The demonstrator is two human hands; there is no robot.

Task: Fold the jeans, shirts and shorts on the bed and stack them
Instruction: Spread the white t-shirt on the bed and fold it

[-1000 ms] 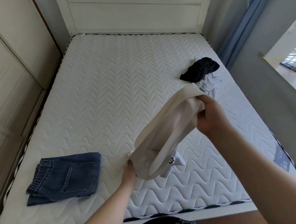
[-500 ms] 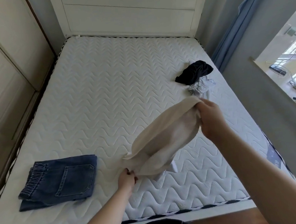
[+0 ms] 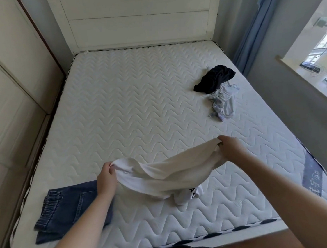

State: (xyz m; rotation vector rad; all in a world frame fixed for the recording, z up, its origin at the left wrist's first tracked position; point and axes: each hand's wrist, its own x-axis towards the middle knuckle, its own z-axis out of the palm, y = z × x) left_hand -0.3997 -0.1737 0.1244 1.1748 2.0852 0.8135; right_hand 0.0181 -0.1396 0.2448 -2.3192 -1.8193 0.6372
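Cream shirt [image 3: 169, 173], blue denim jeans [image 3: 68, 208], black garment [image 3: 214, 80], white wave-quilted mattress [image 3: 135, 110]

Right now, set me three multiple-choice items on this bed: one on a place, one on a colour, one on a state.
1. Where do the folded jeans lie on the mattress?
A. near-left corner
B. by the headboard
C. far-right edge

2. What colour is the crumpled garment farthest from the person?
A. red
B. black
C. yellow

3. How is the white shirt held?
A. folded flat, untouched
B. by the left hand alone
C. stretched between both hands, the right hand gripping the other end

Answers: 1 A, the denim lies under the left forearm; 2 B, it sits on a pale grey garment; 3 C, each hand grips one end.
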